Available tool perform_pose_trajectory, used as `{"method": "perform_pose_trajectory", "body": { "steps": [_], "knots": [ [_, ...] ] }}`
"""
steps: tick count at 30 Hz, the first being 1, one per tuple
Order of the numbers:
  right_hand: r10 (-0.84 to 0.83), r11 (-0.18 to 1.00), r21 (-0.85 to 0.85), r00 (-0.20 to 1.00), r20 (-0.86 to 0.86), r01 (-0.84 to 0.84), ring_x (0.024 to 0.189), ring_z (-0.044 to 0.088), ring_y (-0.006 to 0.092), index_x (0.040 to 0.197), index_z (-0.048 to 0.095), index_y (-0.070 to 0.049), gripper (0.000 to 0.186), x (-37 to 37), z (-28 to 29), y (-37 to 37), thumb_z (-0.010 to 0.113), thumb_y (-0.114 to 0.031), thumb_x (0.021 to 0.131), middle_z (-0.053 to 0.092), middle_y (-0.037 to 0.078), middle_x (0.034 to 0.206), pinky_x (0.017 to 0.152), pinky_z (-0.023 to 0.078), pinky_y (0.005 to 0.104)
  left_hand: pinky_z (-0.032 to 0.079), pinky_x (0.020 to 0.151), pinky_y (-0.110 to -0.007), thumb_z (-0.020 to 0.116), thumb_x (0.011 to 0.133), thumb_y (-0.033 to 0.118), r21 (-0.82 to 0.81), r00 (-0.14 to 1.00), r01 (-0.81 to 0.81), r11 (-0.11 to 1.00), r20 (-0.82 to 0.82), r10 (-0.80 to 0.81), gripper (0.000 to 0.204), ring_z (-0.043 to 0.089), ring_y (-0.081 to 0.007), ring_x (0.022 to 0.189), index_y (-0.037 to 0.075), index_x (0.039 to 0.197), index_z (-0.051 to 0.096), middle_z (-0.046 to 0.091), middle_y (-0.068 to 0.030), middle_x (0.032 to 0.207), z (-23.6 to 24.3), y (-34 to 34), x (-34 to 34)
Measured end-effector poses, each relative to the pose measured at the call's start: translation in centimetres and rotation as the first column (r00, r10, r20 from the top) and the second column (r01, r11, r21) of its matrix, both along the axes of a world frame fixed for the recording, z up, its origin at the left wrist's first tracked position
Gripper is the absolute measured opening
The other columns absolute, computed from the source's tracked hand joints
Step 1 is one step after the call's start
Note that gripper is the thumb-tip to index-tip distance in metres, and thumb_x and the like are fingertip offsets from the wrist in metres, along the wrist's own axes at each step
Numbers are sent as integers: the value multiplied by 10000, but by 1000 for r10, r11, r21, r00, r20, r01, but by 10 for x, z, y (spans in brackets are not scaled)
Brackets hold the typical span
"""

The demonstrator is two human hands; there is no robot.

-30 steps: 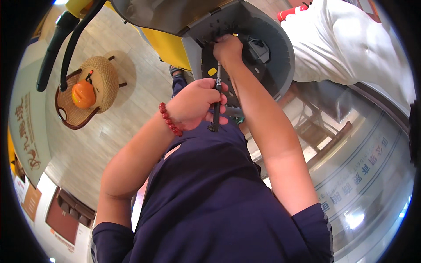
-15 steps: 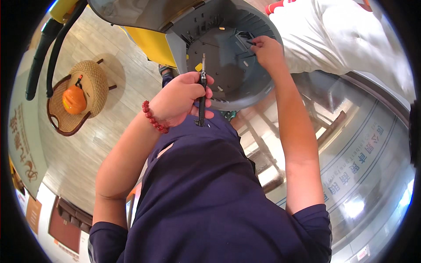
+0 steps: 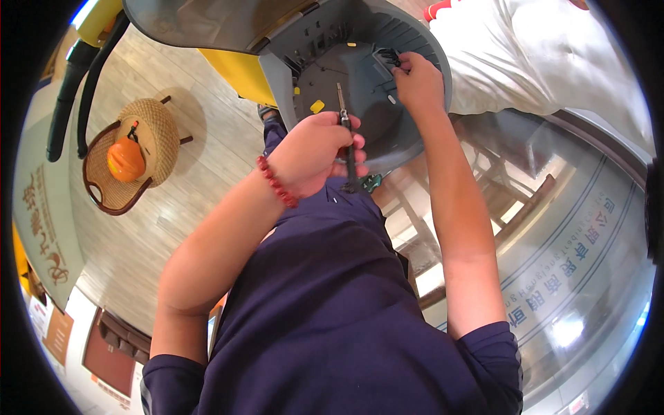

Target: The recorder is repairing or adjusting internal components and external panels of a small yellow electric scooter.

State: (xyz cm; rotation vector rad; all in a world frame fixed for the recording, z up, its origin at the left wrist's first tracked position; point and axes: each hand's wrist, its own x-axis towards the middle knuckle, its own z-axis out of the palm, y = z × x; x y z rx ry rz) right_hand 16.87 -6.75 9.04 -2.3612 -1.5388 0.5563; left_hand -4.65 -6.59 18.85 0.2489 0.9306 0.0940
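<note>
My left hand (image 3: 315,153) is closed around a slim black tool (image 3: 343,104) with a narrow metal shaft, resembling a screwdriver. Its tip points away from me, over a grey round tub (image 3: 356,62). My right hand (image 3: 420,84) reaches into the tub's right side, its fingertips pinched at a cluster of small black pieces (image 3: 389,57) by the inner wall. Whether one of these is between the fingers is hard to see. Small yellow pieces (image 3: 317,106) and a white piece (image 3: 391,99) lie inside the tub.
A dark lid (image 3: 207,24) stands raised at the tub's far left, above a yellow panel (image 3: 238,76). White cloth (image 3: 512,62) drapes to the right, over a glossy printed surface (image 3: 560,256). A wicker chair (image 3: 162,149) holding an orange helmet (image 3: 126,159) stands on the floor at left.
My left hand has moved right with the tool, nearer the tub's middle. My right hand has shifted slightly up, closer to the black pieces. The view has shifted a little.
</note>
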Motion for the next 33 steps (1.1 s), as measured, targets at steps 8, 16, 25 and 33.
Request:
{"method": "perform_pose_trajectory", "body": {
  "steps": [8, 16, 25, 33],
  "knots": [
    [-318, 931, -340, 747, -584, 131, 671, 592, 202, 946, 613, 17, 294, -6, 39, -25, 538, -242, 830, 616, 105, 728, 650, 461, 313, 461, 779, -381, 403, 871, 37, 29, 941, -264, 964, -212, 264, 176, 557, -253, 833, 2, 1043, 421, 530, -133, 938, -48, 10, 68],
    [-417, 856, -517, 617, -668, 19, 755, 541, 131, 1079, 558, 2, 360, -23, 41, -26, 496, -288, 875, 579, 63, 882, 645, 462, 267, 446, 747, -359, 400, 925, 137, 44, 843, -350, 936, -422, 335, 152, 549, -215, 801, 32, 1002, 480, 580, -106, 908, -87, 29, 85],
    [-408, 863, -504, 548, -730, -28, 672, 519, 129, 988, 582, 2, 305, -39, 8, -14, 513, -271, 870, 570, 35, 812, 582, 437, 260, 466, 671, -351, 325, 950, 140, 61, 841, -448, 892, -309, 443, 162, 569, -254, 860, 46, 1065, 391, 562, -125, 994, -118, 47, 77],
    [-371, 911, -399, 619, -692, 100, 586, 476, 111, 852, 613, -18, 228, -45, -10, -16, 524, -228, 855, 553, 17, 700, 508, 378, 251, 451, 658, -327, 322, 957, 153, 91, 839, -415, 905, -347, 419, 152, 581, -250, 857, 60, 1046, 402, 565, -122, 983, -115, 50, 79]
  ]
}}
